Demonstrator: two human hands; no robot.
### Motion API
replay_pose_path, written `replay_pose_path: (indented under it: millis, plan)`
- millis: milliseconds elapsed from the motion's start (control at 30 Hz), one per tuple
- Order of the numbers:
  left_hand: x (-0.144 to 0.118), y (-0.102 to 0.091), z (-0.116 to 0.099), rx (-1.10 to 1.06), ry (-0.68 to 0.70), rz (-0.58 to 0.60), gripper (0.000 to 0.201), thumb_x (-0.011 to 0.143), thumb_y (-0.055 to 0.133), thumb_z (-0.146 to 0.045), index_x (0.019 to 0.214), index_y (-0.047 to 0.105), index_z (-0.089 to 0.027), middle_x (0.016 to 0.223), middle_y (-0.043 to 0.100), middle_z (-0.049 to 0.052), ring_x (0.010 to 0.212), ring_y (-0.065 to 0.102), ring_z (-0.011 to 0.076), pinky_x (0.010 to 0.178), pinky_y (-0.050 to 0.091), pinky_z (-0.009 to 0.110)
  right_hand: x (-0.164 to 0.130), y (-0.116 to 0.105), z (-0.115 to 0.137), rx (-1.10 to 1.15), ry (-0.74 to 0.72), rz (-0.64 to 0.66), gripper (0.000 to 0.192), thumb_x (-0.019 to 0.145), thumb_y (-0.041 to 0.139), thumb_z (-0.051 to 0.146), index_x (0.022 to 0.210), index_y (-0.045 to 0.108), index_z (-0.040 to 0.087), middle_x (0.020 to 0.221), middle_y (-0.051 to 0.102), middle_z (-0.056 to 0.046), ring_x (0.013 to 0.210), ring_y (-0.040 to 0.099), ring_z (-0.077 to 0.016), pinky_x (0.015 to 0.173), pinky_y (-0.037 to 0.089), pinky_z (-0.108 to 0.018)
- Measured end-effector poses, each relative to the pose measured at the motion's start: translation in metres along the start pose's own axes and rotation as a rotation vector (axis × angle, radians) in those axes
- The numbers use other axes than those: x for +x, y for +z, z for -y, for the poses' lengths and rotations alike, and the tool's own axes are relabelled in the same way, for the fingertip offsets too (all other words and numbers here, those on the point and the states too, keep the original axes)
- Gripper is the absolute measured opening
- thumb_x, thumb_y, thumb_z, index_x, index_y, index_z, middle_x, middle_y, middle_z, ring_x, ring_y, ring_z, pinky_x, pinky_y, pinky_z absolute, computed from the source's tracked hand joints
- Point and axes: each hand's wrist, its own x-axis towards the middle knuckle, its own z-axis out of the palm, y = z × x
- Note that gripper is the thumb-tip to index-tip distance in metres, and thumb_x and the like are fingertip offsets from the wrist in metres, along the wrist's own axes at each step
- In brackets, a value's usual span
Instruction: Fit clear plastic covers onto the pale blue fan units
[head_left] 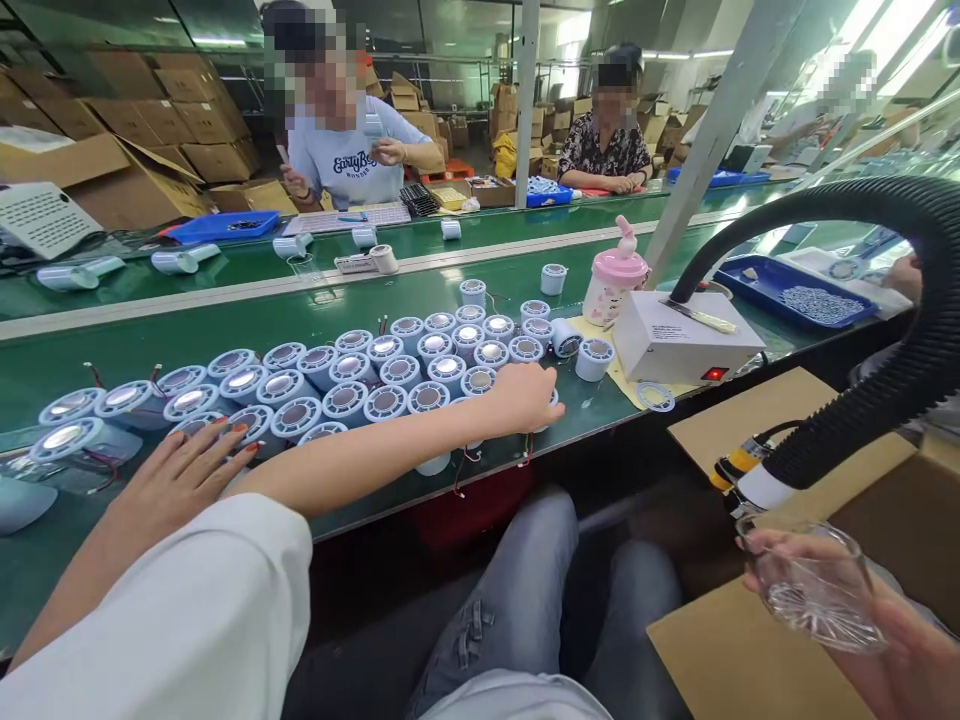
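Observation:
My left hand reaches across the green bench and curls over a white cylinder at the front right corner of a packed cluster of several white cylinders with shiny tops. My right hand is low on the right and holds a clear ribbed plastic cover above a cardboard box. The end of a black corrugated hose, with a white and yellow collar, hangs just above the cover. Another person's hand with red nails rests on the cluster's left end.
A white box with a red switch and a pink bottle stand right of the cluster. A blue tray of small parts lies farther right. Two people work across the belt, with stacked cartons behind them. My knees are under the bench edge.

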Motion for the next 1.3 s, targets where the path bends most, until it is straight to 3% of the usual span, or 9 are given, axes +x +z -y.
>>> replay_pose_path:
  millis: [133, 300, 400, 567, 633, 733, 833, 1033, 1300]
  plan:
    - [0.018, 0.001, 0.004, -0.007, 0.033, 0.074, 0.06, 0.085, 0.048, -0.057, 0.113, 0.061, -0.005, 0.113, 0.062, 0.026, 0.105, 0.06, 0.0386, 0.083, 0.047, 0.044, -0.002, 0.012, 0.006, 0.422, 0.279, -0.02, 0.043, 0.066, 0.053, 0.073, 0.077, 0.077, 0.039, 0.113, 0.063, -0.019, 0.098, 0.063, -0.042, 0.08, 0.05, -0.053]
    - [0.019, -0.012, 0.029, -0.107, 0.52, 0.245, 0.054, 0.057, 0.082, -0.026, 0.109, 0.067, -0.027, 0.138, 0.053, 0.007, 0.125, 0.048, 0.0285, 0.096, 0.042, 0.033, -0.011, 0.016, -0.009, 0.424, 0.206, 0.096, 0.055, 0.07, 0.044, 0.078, 0.092, 0.076, 0.04, 0.118, 0.06, -0.019, 0.099, 0.062, -0.0414, 0.08, 0.05, -0.051]
    - [0.011, -0.012, 0.036, -0.146, 0.513, 0.171, 0.032, 0.062, 0.074, -0.012, 0.093, 0.07, -0.018, 0.123, 0.061, 0.015, 0.115, 0.052, 0.0322, 0.092, 0.043, 0.039, -0.015, 0.034, -0.012, 0.365, 0.061, 0.244, 0.053, 0.078, 0.041, 0.072, 0.108, 0.071, 0.039, 0.117, 0.061, -0.017, 0.094, 0.064, -0.0386, 0.077, 0.053, -0.049]
    - [-0.024, 0.003, 0.013, -0.461, 0.36, 0.025, 0.036, 0.094, 0.036, -0.04, 0.112, 0.056, -0.016, 0.105, 0.063, 0.01, 0.089, 0.059, 0.0204, 0.075, 0.048, 0.032, -0.012, 0.079, 0.011, -0.275, -0.449, 0.215, 0.05, 0.091, 0.053, 0.034, 0.139, 0.043, 0.041, 0.134, 0.049, -0.009, 0.116, 0.056, -0.0331, 0.091, 0.052, -0.049]
    - [-0.04, 0.016, -0.002, -0.828, 0.289, 0.178, 0.045, 0.097, 0.024, -0.046, 0.103, 0.058, -0.016, 0.092, 0.062, 0.005, 0.071, 0.058, 0.0147, 0.057, 0.047, 0.024, -0.008, 0.091, 0.025, -0.535, -0.641, 0.107, 0.055, 0.09, 0.055, 0.025, 0.142, 0.04, 0.038, 0.137, 0.044, -0.012, 0.119, 0.052, -0.0338, 0.091, 0.052, -0.05]
    - [-0.061, 0.037, -0.02, -1.162, 0.235, 0.535, 0.04, 0.092, 0.038, -0.049, 0.097, 0.061, -0.016, 0.078, 0.058, 0.001, 0.059, 0.053, 0.0118, 0.041, 0.038, 0.019, -0.002, 0.103, 0.041, -0.762, -0.766, -0.044, 0.054, 0.088, 0.055, 0.016, 0.139, 0.046, 0.031, 0.137, 0.04, -0.017, 0.116, 0.051, -0.0362, 0.086, 0.052, -0.052]
    - [-0.077, 0.049, -0.029, -1.101, 0.284, 0.525, 0.032, 0.091, 0.047, -0.043, 0.102, 0.064, -0.017, 0.085, 0.062, 0.001, 0.066, 0.055, 0.0121, 0.05, 0.043, 0.02, 0.001, 0.105, 0.047, -0.871, -0.702, -0.037, 0.047, 0.085, 0.053, 0.009, 0.129, 0.057, 0.026, 0.138, 0.041, -0.017, 0.112, 0.051, -0.0372, 0.082, 0.053, -0.052]
    - [-0.093, 0.06, -0.034, -1.015, 0.317, 0.106, 0.033, 0.083, 0.065, -0.041, 0.107, 0.064, -0.019, 0.102, 0.065, 0.005, 0.091, 0.059, 0.0175, 0.086, 0.045, 0.03, -0.003, 0.098, 0.051, -0.436, -0.333, 0.318, 0.004, 0.085, 0.063, 0.022, 0.081, 0.065, 0.022, 0.131, 0.047, -0.009, 0.117, 0.052, -0.0291, 0.088, 0.053, -0.042]
    - [-0.092, 0.097, -0.032, -1.113, 0.346, -0.033, 0.065, 0.056, 0.087, -0.04, 0.116, 0.066, -0.025, 0.116, 0.058, 0.009, 0.111, 0.056, 0.0254, 0.097, 0.045, 0.038, 0.001, 0.098, 0.062, 0.074, 0.007, 0.242, 0.031, 0.083, 0.065, 0.038, 0.059, 0.068, 0.019, 0.106, 0.063, -0.01, 0.098, 0.061, -0.0243, 0.066, 0.054, -0.028]
